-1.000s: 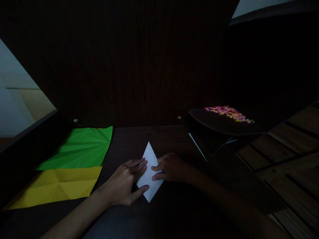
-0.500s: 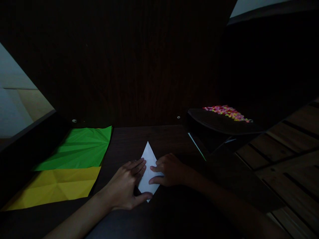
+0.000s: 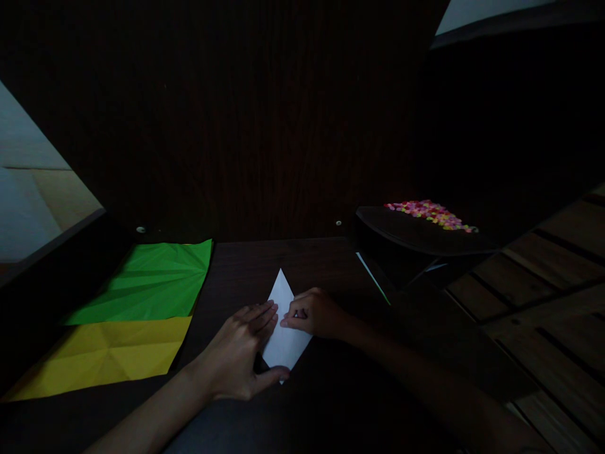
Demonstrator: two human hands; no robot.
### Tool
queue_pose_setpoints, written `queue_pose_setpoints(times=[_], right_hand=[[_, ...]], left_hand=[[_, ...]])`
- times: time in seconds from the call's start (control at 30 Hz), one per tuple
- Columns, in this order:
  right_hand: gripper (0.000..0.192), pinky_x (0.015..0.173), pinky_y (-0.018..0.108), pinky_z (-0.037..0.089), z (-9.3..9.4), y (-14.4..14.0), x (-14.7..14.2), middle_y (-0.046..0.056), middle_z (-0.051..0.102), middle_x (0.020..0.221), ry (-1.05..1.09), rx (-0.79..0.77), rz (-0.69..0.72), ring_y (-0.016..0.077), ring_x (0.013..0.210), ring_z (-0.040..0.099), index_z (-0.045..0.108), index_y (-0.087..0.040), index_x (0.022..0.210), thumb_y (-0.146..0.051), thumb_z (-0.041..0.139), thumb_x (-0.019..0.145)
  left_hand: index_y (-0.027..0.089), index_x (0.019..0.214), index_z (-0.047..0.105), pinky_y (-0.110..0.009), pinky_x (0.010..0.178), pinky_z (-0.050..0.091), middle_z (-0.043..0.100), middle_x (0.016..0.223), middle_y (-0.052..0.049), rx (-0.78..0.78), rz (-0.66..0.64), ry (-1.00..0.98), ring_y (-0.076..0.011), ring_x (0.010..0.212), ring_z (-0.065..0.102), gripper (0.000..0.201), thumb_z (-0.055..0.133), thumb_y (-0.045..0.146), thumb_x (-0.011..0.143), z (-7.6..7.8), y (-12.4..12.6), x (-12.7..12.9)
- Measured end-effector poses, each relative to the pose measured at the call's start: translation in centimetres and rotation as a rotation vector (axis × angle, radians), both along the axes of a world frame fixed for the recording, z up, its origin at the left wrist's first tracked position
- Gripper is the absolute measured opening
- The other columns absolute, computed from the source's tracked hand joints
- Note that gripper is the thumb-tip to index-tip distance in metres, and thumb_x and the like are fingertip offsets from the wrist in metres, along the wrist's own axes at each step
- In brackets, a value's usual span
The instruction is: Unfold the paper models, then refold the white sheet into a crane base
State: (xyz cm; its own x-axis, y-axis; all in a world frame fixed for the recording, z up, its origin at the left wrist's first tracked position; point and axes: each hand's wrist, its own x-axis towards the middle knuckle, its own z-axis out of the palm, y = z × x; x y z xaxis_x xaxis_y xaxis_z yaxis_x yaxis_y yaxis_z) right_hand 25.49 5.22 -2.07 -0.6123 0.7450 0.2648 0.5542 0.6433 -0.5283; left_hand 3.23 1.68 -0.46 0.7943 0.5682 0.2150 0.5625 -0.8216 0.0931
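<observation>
A sheet of white paper [image 3: 282,347], folded into a kite-like shape with a pointed top, lies on the dark table between my hands. My left hand [image 3: 241,350] rests across its left edge, fingers stretched out flat and the thumb spread down to the lower tip. From the right, my right hand [image 3: 314,313] reaches over the paper's right edge. Its fingers are curled, and the thumb and forefinger close together at the paper's middle line. Part of the right edge is hidden under that hand.
Creased green paper [image 3: 151,280] and creased yellow paper [image 3: 108,353] lie on the left. A small curved shelf [image 3: 397,230] at the right bears a heap of pink, red and yellow bits [image 3: 432,214]. A thin pale strip [image 3: 373,277] lies below it. A dark upright panel [image 3: 259,126] stands behind.
My right hand has moved slightly up and left, its thumb and forefinger drawing together on the paper. More of the paper's right corner shows. My left hand has stayed in place.
</observation>
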Motion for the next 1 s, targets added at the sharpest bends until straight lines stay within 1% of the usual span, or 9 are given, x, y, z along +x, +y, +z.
queue_pose_setpoints(times=[0.13,0.27,0.43,0.5,0.57,0.67,0.73,0.9,1.0], right_hand=[[0.017,0.053,0.021,0.033,-0.32,-0.07,-0.11,-0.004,0.062,0.056,0.047,-0.031,-0.057,0.0092,0.051,0.053,0.068,-0.016,0.063,-0.024,0.075,0.077],[0.014,0.053,0.02,0.035,-0.42,-0.08,-0.08,-0.004,0.061,0.055,0.05,-0.056,-0.069,0.009,0.05,0.054,0.071,-0.016,0.067,-0.026,0.08,0.071],[0.026,0.055,0.021,0.037,0.0,-0.24,0.03,-0.007,0.058,0.054,-0.005,-0.085,-0.049,0.0093,0.05,0.054,0.07,-0.017,0.072,-0.035,0.086,0.063],[0.031,0.056,0.021,0.037,0.12,-0.31,0.05,-0.007,0.058,0.054,-0.014,-0.09,-0.04,0.0097,0.051,0.054,0.07,-0.017,0.073,-0.039,0.087,0.061],[0.03,0.057,0.021,0.038,0.11,-0.32,0.03,-0.007,0.057,0.055,-0.022,-0.083,-0.047,0.01,0.052,0.055,0.069,-0.017,0.072,-0.039,0.086,0.063],[0.018,0.057,0.021,0.036,-0.05,-0.21,-0.04,-0.005,0.059,0.056,-0.014,-0.071,-0.071,0.0091,0.052,0.054,0.069,-0.017,0.07,-0.031,0.081,0.072],[0.015,0.055,0.02,0.035,-0.11,-0.13,-0.12,-0.004,0.061,0.057,0.016,-0.078,-0.087,0.0086,0.051,0.053,0.07,-0.016,0.068,-0.026,0.078,0.075],[0.007,0.053,0.02,0.034,0.04,-0.16,-0.4,-0.005,0.059,0.055,0.067,-0.101,-0.132,0.0079,0.049,0.05,0.073,-0.016,0.071,-0.02,0.077,0.075],[0.008,0.054,0.02,0.035,0.08,-0.22,-0.47,-0.006,0.057,0.053,0.07,-0.112,-0.175,0.0077,0.047,0.05,0.072,-0.016,0.071,-0.021,0.078,0.073]], left_hand=[[0.006,0.13,0.059,-0.052,0.099,0.049,0.058,0.134,-0.024,-0.01,-0.004,-0.024,-0.0385,0.124,0.055,0.078,0.065,0.061,0.075,-0.07,-0.03,0.01],[0.004,0.13,0.058,-0.053,0.099,0.048,0.057,0.134,-0.025,-0.012,0.001,-0.022,-0.0388,0.125,0.055,0.08,0.065,0.062,0.075,-0.13,0.0,-0.03],[0.008,0.132,0.057,-0.053,0.1,0.047,0.057,0.135,-0.024,-0.039,0.017,-0.056,-0.0387,0.124,0.055,0.08,0.064,0.063,0.075,-0.18,-0.02,-0.17],[0.007,0.132,0.057,-0.054,0.1,0.047,0.056,0.136,-0.024,-0.043,0.019,-0.05,-0.0393,0.125,0.054,0.08,0.064,0.063,0.075,-0.17,-0.02,-0.17],[0.006,0.132,0.057,-0.054,0.1,0.048,0.056,0.136,-0.024,-0.04,0.012,-0.045,-0.0396,0.124,0.054,0.08,0.064,0.062,0.075,-0.17,-0.02,-0.15],[0.007,0.131,0.057,-0.054,0.1,0.047,0.057,0.135,-0.023,-0.037,0.002,-0.067,-0.039,0.124,0.055,0.078,0.066,0.061,0.075,-0.22,-0.03,-0.14],[0.008,0.131,0.058,-0.054,0.1,0.047,0.058,0.135,-0.022,-0.043,-0.001,-0.081,-0.0389,0.125,0.054,0.077,0.067,0.06,0.075,-0.33,-0.03,-0.17],[0.011,0.132,0.058,-0.056,0.099,0.047,0.058,0.135,-0.021,-0.051,0.001,-0.108,-0.0392,0.124,0.055,0.075,0.067,0.059,0.075,-0.59,0.0,-0.29],[0.01,0.131,0.059,-0.054,0.099,0.048,0.06,0.133,-0.022,-0.041,-0.017,-0.119,-0.0385,0.121,0.057,0.074,0.067,0.058,0.075,-0.53,0.01,-0.26]])
